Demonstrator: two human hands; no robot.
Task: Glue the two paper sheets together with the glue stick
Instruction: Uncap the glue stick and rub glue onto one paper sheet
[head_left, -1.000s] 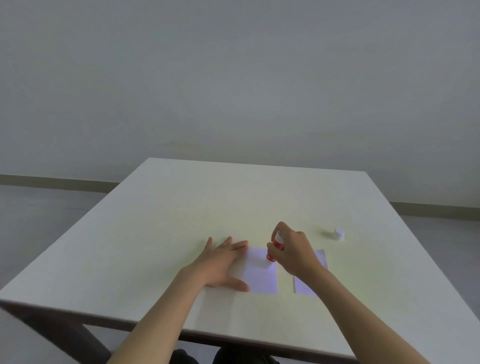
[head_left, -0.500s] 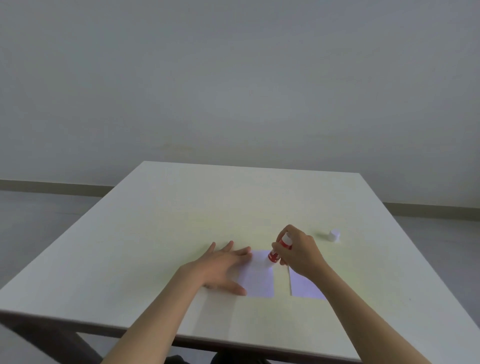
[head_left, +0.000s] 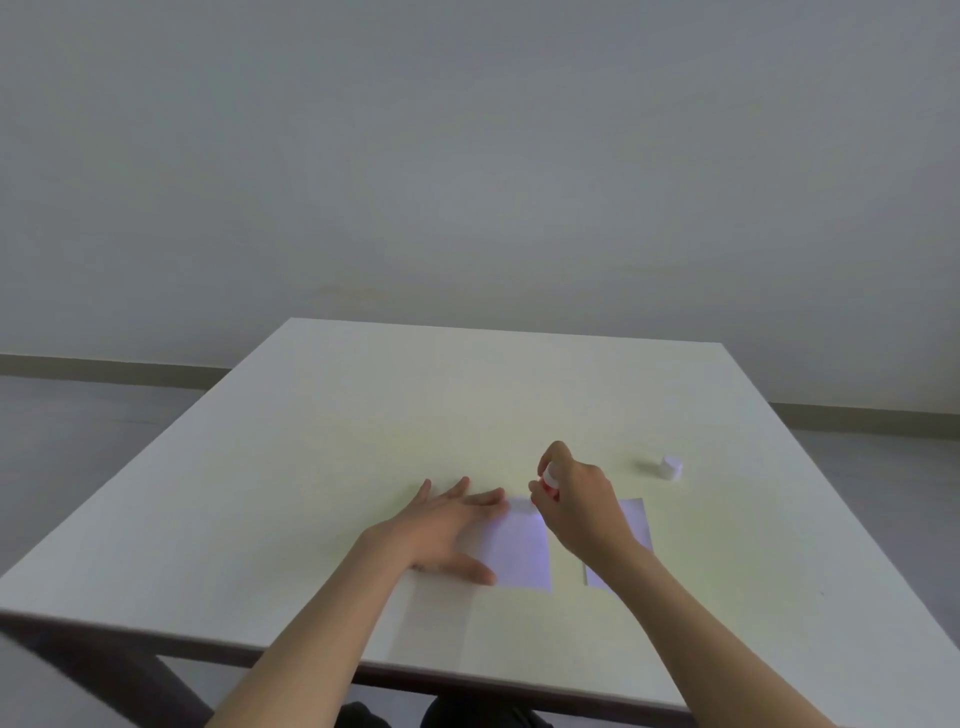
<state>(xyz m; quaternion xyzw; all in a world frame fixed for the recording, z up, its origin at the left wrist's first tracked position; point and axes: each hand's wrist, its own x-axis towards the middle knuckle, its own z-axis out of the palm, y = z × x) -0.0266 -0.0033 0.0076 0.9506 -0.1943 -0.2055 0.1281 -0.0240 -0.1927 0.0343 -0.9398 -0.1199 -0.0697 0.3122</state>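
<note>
Head view: flat left sheet (head_left: 519, 551) was pinned by splayed left hand (head_left: 441, 525); glue stick (head_left: 549, 480) was gripped by right hand (head_left: 576, 506), fingers curled tight; round cap (head_left: 671, 466) lay at 2 o'clock, table (head_left: 363, 415) open beyond.

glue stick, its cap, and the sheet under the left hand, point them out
glue stick (head_left: 549, 480): head view, red and white barrel showing between the fingers.
cap (head_left: 670, 466): head view, its side wall.
left sheet (head_left: 519, 551): head view, bare middle of the paper.
</note>
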